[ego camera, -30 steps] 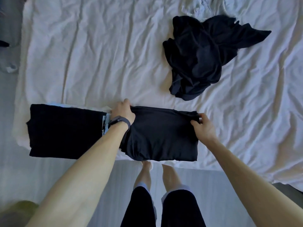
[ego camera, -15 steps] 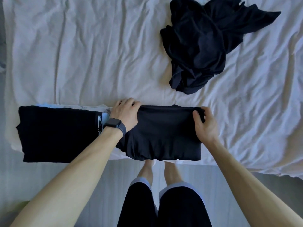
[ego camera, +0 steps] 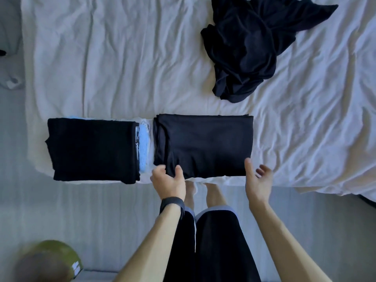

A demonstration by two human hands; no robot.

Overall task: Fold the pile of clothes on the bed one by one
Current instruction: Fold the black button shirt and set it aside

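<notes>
1. A folded dark garment (ego camera: 205,145) is being shown at frame centre, on the bed's (ego camera: 101,58) near edge.
2. Its lower left corner is being pinched by the left hand (ego camera: 168,181).
3. The right hand (ego camera: 257,180) is being held wide open beside the lower right corner.

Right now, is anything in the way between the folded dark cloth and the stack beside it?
Nothing visible does. Only a thin gap separates the folded dark cloth from the stack; the left hand grips its near corner.
</notes>
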